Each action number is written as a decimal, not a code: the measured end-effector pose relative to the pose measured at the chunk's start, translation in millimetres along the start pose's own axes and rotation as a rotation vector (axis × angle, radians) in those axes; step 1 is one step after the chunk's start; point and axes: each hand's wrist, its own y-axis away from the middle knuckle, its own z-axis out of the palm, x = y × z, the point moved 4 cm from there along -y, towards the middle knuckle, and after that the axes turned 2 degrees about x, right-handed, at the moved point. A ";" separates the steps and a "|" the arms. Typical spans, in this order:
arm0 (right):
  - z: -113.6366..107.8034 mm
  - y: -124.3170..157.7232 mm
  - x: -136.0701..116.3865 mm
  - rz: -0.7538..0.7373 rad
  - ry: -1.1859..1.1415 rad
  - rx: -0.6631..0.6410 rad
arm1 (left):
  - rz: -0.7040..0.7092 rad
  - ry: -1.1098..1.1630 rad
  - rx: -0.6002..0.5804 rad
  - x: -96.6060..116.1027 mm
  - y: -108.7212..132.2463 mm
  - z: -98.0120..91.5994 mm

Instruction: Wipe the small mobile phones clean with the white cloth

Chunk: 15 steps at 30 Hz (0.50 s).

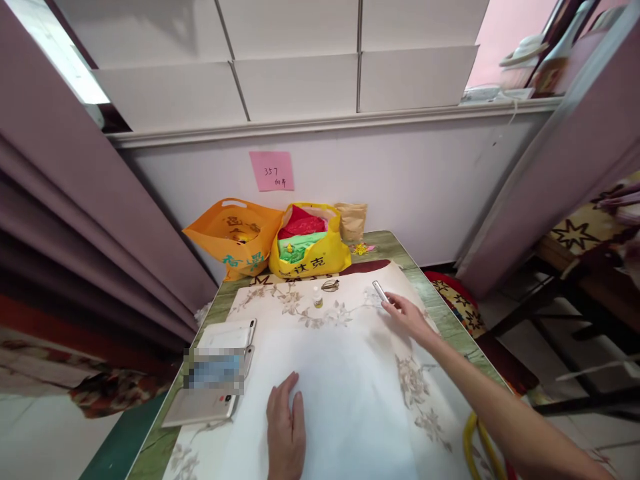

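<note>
My left hand (287, 430) lies flat on a pale bluish-white sheet (345, 393), fingers stretched out and holding nothing. Farther off to the right, my right hand (407, 317) has its fingers closed on a slim silver tool (380, 291) at the far right part of the flower-printed cover (360, 277); its exact kind is too small to tell. Left of the tool are a small clear bottle (318, 298) and a thin dark looped item (331, 286). Below my right forearm, a yellow looped handle (477, 443) shows at the bottom edge.
Several phones (205, 405) lie along the left table edge, one blurred over. At the back stand an orange bag (235, 243), a filled yellow bag (325, 257) and a brown pouch (353, 220), with yellow bands (360, 249) beside them. Curtains (100, 187) hang on both sides.
</note>
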 end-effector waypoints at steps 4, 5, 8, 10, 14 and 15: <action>-9.7 -34.7 -3.2 -0.175 0.272 -0.069 | 0.011 -0.031 0.010 -6.2 -1.2 2.9; -2.6 -37.2 -6.8 -0.221 0.319 -0.100 | 0.016 -0.039 0.013 -7.2 -1.5 3.3; 27.1 -38.9 -16.7 -0.340 0.426 -0.186 | 0.047 -0.063 0.026 -9.8 -2.4 3.5; 40.8 -43.2 -17.4 -0.380 0.487 -0.219 | 0.072 -0.082 0.022 -12.7 -3.4 3.1; 33.1 -71.7 0.5 -0.348 0.601 -0.214 | 0.123 -0.112 -0.003 -20.6 -7.2 2.2; 25.8 -81.5 7.2 -0.327 0.625 -0.201 | 0.139 -0.118 -0.005 -21.7 -8.2 2.1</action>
